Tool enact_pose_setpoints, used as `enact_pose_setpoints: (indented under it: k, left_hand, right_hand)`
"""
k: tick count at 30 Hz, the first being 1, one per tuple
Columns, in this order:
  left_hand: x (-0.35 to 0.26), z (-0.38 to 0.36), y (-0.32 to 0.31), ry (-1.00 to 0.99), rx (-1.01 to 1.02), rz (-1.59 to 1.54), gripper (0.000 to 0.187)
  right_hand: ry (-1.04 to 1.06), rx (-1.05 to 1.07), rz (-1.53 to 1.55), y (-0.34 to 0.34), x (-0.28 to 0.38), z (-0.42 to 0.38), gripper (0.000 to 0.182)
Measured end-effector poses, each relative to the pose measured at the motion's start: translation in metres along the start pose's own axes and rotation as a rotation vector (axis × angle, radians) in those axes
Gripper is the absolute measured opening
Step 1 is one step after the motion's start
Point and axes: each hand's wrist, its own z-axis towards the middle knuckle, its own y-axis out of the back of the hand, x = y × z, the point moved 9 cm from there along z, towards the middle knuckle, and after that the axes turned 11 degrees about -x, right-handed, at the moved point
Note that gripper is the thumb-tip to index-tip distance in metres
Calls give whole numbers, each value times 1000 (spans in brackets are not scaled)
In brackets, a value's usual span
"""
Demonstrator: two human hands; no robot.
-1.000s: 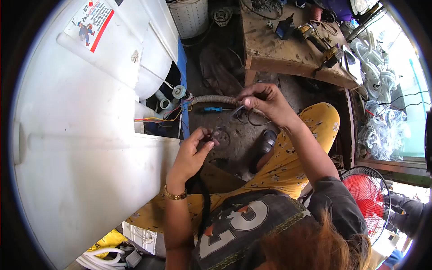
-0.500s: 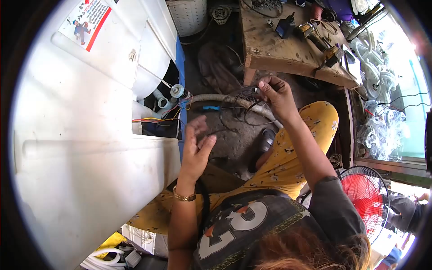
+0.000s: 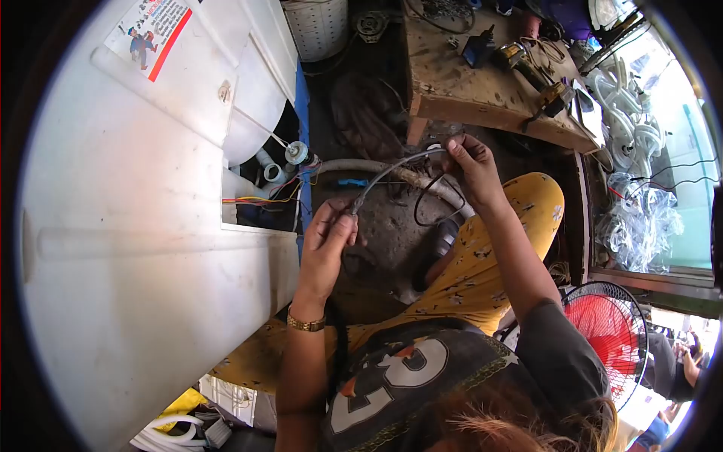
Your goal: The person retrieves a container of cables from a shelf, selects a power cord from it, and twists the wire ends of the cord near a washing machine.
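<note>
A thin dark cable arches between my two hands over the floor. My left hand, with a gold watch at its wrist, pinches one end part of it. The fingers of my right hand are closed on the cable farther right, and a loop of it hangs below them. To the left, a white machine panel has an opening with coloured wires and a round metal-topped part at its edge. A grey hose and a blue-handled tool lie on the floor beyond the cable.
A wooden bench at the upper right bears a power drill. Behind it on the right are bagged clear hoses. A red fan stands at the lower right, near part of another person. A perforated tub is at the top.
My left hand has gone from spread fingers to a pinch on the cable. The bunched loops near my right hand have opened into an arch between both hands.
</note>
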Motion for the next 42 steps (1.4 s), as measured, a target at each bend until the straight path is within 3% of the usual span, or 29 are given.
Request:
enact_pose_setpoints:
  k: [1,3,4,6,10,15,18,19,21,24,30,34,37,40,42]
  left_hand:
    - [-3,-2,2,-7,-18,58,15]
    - [-6,-6,7,-19,-52,172,19]
    - [-17,-6,5,-162,-61,267,19]
    - [-35,-8,-5,-444,-74,454,19]
    - [-49,-14,-20,-508,-57,626,19]
    - [-60,-23,-20,-502,-107,646,20]
    - [-36,-19,-6,-210,-41,500,19]
    - [-35,-19,-5,-205,-33,501,17]
    - [-31,-20,-2,-194,-18,504,15]
    - [-60,-27,-18,-601,-31,829,13]
    - [-77,-38,-38,-881,70,1115,15]
    - [-75,-45,-49,-969,138,1249,15]
    - [-68,-42,-47,-868,145,1209,16]
    - [-43,-25,-22,-586,21,949,16]
    - [-23,-16,1,-360,-134,702,17]
  right_hand:
    - [58,-47,-144,4,3,1,17]
    - [485,-3,-502,-22,46,-16,20]
    - [700,19,-680,-40,66,-31,22]
    - [746,226,-592,-78,87,-55,23]
    - [681,568,-514,-114,75,-76,19]
    - [627,601,-523,-120,69,-81,12]
    - [594,514,-471,-116,71,-84,10]
    - [575,483,-450,-113,71,-84,9]
    - [460,456,-458,-109,62,-83,8]
    - [168,496,-384,-105,32,-78,10]
    - [-469,537,-198,-100,-19,-89,19]
    - [-797,532,-200,-89,-56,-105,23]
    - [-1027,853,-161,-92,-74,-124,22]
    - [-579,638,-634,-91,-48,-91,18]
    - [265,354,-612,-100,4,-62,15]
